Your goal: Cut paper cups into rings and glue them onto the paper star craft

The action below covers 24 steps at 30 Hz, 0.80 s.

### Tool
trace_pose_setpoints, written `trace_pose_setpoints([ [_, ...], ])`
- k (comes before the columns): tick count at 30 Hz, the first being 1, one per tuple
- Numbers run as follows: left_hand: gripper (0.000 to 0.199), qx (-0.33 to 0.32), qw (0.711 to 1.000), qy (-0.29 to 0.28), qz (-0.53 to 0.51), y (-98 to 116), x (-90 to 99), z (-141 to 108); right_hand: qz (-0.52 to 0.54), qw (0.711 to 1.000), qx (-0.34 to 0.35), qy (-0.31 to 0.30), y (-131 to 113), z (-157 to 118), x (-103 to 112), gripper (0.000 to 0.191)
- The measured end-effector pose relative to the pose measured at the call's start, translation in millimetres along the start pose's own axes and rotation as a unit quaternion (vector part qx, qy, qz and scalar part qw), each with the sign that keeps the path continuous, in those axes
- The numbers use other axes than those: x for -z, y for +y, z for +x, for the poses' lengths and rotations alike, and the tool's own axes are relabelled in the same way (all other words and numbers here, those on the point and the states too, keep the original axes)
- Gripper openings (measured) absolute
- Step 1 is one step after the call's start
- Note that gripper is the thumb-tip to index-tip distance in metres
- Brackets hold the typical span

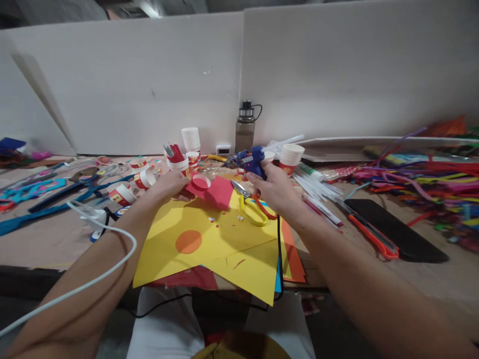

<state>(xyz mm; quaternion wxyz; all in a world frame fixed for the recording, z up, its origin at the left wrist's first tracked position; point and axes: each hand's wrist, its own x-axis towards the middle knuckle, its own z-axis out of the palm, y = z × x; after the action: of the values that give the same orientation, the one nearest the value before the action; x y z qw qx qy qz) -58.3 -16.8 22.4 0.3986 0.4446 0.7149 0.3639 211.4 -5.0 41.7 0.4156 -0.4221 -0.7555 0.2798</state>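
Observation:
My left hand is closed on the left edge of a red sheet of paper. On that sheet, near my fingers, sits a pinkish-red ring; whether it is glued down I cannot tell. My right hand grips a blue glue gun, its nozzle pointing left above the table. Below the glue gun lie scissors with yellow and red handles. Yellow sheets spread under both hands, with an orange paper disc and small paper scraps on top.
Stacked paper cups and a bottle stand at the back. Cut cup pieces and a white cable are at left. Rightward lie a box cutter, a black phone-like slab and colourful pipe cleaners.

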Motion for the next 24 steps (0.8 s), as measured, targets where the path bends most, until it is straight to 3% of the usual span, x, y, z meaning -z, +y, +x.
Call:
trace_pose_setpoints([
  [7,0.031,0.007,0.969,-0.208,0.132,-1.1,18.0,-12.3,-0.008,1.000,-0.006,-0.006,-3.0,-1.1,-0.3,0.025],
  [10,0.032,-0.018,0.976,-0.162,0.144,-1.8,19.4,-9.1,-0.024,1.000,-0.013,-0.010,-3.7,-2.0,-0.2,0.028],
  [12,0.030,-0.060,0.979,-0.067,0.180,-2.1,15.3,-3.7,-0.035,0.999,-0.016,-0.014,-3.9,-2.5,-0.1,0.030],
  [15,0.028,-0.132,0.954,0.038,0.266,-5.6,5.8,8.2,-0.041,0.999,-0.019,-0.020,-4.9,-3.2,-0.3,0.029],
  [18,0.028,-0.174,0.943,0.037,0.280,-14.4,-1.5,20.9,-0.042,0.999,-0.020,-0.022,-6.2,-3.9,-1.1,0.026],
  [20,0.032,-0.231,0.921,0.004,0.315,-21.4,-3.4,27.7,-0.041,0.999,-0.024,-0.020,-6.8,-4.4,-1.7,0.026],
  [24,0.031,-0.246,0.912,-0.028,0.327,-31.0,-3.3,35.9,-0.050,0.998,-0.026,-0.021,-7.9,-5.4,-2.1,0.023],
])
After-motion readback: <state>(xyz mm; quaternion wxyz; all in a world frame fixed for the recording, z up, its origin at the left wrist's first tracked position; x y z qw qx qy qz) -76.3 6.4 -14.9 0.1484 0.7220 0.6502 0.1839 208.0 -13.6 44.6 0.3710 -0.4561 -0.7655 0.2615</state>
